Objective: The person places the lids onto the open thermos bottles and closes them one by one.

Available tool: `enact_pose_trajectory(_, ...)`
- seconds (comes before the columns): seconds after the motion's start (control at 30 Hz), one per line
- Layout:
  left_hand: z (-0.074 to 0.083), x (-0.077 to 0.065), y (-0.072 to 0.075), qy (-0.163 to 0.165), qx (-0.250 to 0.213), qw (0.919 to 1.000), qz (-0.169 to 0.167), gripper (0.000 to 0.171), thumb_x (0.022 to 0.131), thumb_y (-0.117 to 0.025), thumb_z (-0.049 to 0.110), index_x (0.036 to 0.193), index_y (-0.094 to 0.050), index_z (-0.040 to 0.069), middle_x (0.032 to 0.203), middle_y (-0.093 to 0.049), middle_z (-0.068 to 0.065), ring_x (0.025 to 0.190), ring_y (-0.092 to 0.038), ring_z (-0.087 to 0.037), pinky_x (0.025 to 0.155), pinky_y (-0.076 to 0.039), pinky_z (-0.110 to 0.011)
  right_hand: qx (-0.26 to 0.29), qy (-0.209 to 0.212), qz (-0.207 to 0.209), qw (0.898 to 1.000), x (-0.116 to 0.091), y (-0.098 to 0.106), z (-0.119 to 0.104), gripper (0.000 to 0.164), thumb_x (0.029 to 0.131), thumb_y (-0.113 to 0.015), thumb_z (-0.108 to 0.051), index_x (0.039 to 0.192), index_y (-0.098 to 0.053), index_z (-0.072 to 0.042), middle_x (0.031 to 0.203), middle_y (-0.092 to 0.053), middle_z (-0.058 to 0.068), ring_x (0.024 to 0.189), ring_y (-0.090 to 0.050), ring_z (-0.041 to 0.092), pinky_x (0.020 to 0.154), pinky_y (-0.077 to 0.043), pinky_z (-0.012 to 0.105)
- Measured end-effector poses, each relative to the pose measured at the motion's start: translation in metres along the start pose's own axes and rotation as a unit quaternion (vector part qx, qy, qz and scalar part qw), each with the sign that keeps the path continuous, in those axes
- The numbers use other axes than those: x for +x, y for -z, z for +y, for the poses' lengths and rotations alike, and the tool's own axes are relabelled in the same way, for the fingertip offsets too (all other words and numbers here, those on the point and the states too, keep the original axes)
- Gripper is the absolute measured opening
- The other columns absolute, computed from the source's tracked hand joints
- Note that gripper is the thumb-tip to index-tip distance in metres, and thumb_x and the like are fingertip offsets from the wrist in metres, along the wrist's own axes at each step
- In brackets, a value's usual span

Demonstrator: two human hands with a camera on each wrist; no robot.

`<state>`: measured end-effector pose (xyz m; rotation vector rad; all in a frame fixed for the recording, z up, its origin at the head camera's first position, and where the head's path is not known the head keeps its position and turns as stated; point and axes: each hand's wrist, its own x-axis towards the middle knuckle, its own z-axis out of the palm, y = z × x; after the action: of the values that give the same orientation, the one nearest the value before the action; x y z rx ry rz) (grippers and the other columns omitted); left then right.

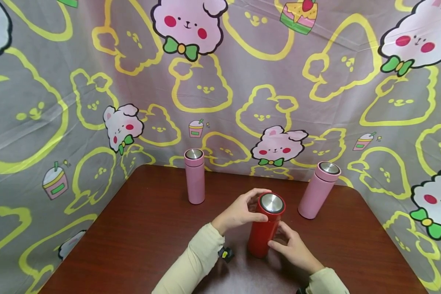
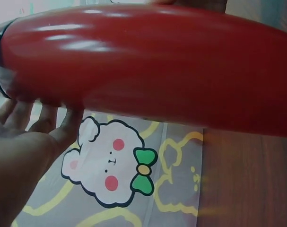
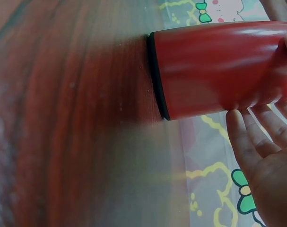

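A red thermos flask (image 1: 261, 239) with a shiny steel disc on its lid stands on the brown table, in front of me. My left hand (image 1: 239, 210) grips it at the top, thumb on the near side of the lid and fingers round behind. Lower down on the right, my right hand (image 1: 295, 248) holds the body between thumb and fingers. In the right wrist view, the black-rimmed base of the flask (image 3: 204, 71) meets the tabletop. Its red side (image 2: 157, 66) fills the upper part of the left wrist view.
Two pink thermos flasks with steel-topped lids stand farther back: one (image 1: 196, 181) at the left, the other (image 1: 317, 192) at the right. A curtain (image 1: 220, 122) printed with rabbits surrounds the table (image 1: 143, 241). A small black device (image 1: 226, 254) shows beside my left sleeve.
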<state>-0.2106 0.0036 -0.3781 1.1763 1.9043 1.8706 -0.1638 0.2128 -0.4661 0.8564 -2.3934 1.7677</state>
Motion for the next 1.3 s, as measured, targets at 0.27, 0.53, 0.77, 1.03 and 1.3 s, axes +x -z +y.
enact_pose_trajectory(0.27, -0.007, 0.003, 0.006, -0.005, -0.042, 0.9988, -0.024, 0.054, 0.077, -0.068, 0.019, 0.121, -0.040, 0.008, 0.111, -0.055, 0.000, 0.103, -0.051, -0.014, 0.085, -0.041, -0.032, 0.005, -0.015, -0.001, 1.000, 0.001, 0.000, -0.002, 0.044, 0.079, -0.063, -0.002, 0.119, -0.044, -0.001, 0.108, -0.055, 0.015, 0.097, -0.055, 0.019, 0.079, -0.045, 0.039)
enact_pose_trajectory(0.53, -0.012, 0.005, 0.008, -0.023, -0.103, 0.9921, -0.066, 0.051, 0.081, -0.059, 0.015, 0.126, -0.036, 0.005, 0.112, -0.054, -0.005, 0.101, -0.051, -0.018, 0.085, -0.042, -0.036, 0.003, -0.018, -0.001, 1.000, 0.001, 0.000, -0.003, 0.044, 0.079, -0.063, -0.002, 0.119, -0.044, -0.001, 0.108, -0.055, 0.015, 0.097, -0.055, 0.020, 0.079, -0.045, 0.039)
enact_pose_trajectory(0.77, -0.032, 0.011, 0.005, -0.055, -0.158, 0.9811, -0.097, 0.052, 0.081, -0.045, 0.012, 0.129, -0.029, 0.000, 0.113, -0.050, -0.006, 0.104, -0.047, -0.019, 0.087, -0.039, -0.041, 0.003, -0.011, -0.001, 1.000, 0.000, 0.000, 0.000, 0.044, 0.079, -0.063, -0.001, 0.118, -0.044, -0.001, 0.107, -0.055, 0.014, 0.096, -0.055, 0.020, 0.079, -0.046, 0.039)
enact_pose_trajectory(1.03, -0.041, 0.016, 0.000, -0.052, -0.182, 0.9775, -0.093, 0.055, 0.076, -0.039, 0.014, 0.128, -0.029, 0.001, 0.113, -0.049, -0.006, 0.104, -0.047, -0.020, 0.089, -0.037, -0.042, -0.006, 0.012, 0.001, 1.000, 0.000, 0.000, 0.002, 0.043, 0.078, -0.063, 0.001, 0.117, -0.045, 0.000, 0.104, -0.056, 0.013, 0.094, -0.056, 0.019, 0.076, -0.047, 0.040)
enact_pose_trajectory(1.3, -0.035, 0.015, 0.001, -0.066, -0.175, 0.9767, -0.106, 0.054, 0.077, -0.038, 0.011, 0.129, -0.028, 0.001, 0.125, -0.044, -0.008, 0.110, -0.044, -0.022, 0.091, -0.035, -0.042, 0.001, -0.003, 0.003, 1.000, -0.002, 0.000, 0.000, 0.043, 0.079, -0.063, -0.001, 0.118, -0.044, 0.000, 0.104, -0.056, 0.014, 0.095, -0.056, 0.019, 0.078, -0.046, 0.039)
